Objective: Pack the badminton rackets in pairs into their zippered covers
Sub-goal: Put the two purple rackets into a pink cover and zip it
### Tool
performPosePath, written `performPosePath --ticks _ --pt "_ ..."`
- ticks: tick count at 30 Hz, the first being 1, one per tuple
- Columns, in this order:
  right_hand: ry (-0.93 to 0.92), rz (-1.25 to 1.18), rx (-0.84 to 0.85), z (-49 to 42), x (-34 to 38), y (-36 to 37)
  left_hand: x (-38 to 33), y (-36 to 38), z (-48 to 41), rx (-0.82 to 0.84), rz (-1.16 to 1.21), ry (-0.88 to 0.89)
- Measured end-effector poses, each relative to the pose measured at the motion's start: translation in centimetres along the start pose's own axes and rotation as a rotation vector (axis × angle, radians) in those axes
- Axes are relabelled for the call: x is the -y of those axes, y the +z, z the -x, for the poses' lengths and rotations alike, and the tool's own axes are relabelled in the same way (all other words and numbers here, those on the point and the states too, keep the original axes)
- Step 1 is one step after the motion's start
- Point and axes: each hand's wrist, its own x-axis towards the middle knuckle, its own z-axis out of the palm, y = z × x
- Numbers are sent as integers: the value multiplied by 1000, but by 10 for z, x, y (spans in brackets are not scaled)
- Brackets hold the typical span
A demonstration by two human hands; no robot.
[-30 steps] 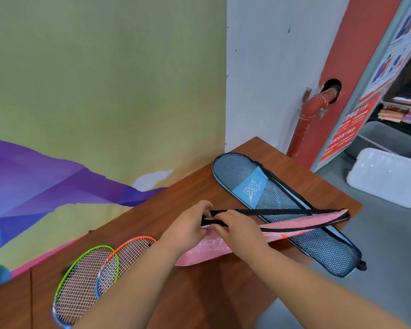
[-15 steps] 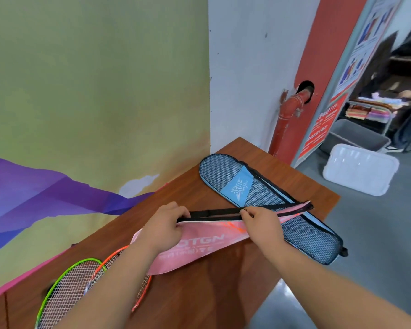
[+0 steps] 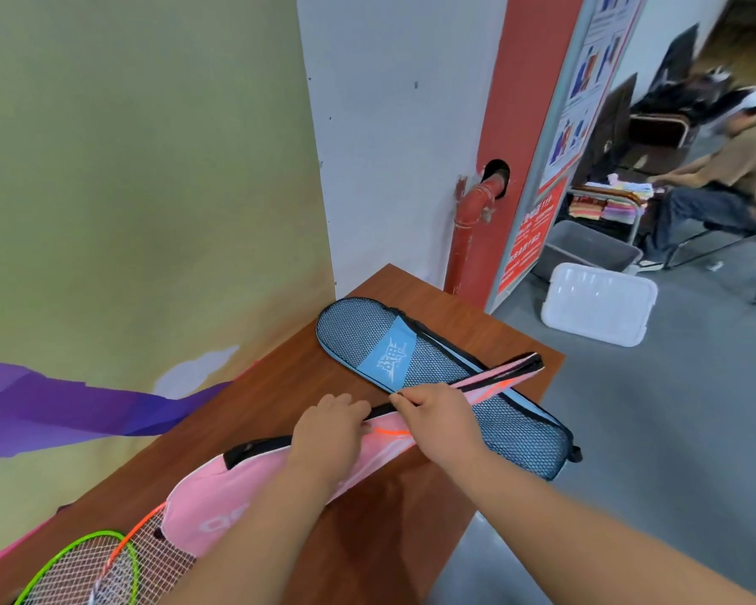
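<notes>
While the brown wooden bench [image 3: 280,386] holds it, the long pink fabric zippered cover [image 3: 236,486] runs diagonally, near-left corner to right edge; green- and orange-framed rackets [image 3: 119,569] lie near-left, nearer the left hand [image 3: 328,430] gripping fabric; right hand [image 3: 441,417] pinches the zip.
</notes>
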Motion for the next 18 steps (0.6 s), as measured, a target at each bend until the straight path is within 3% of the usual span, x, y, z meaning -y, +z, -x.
performPosePath --ticks 4,15,18 --pt "70 25 -97 -8 -30 -26 1 -6 0 -38 161 -11" --pt "329 105 -354 -18 -133 -145 -24 -42 -7 5 318 46" --pt "372 50 -338 -13 -152 -172 -36 -50 -6 -2 384 47"
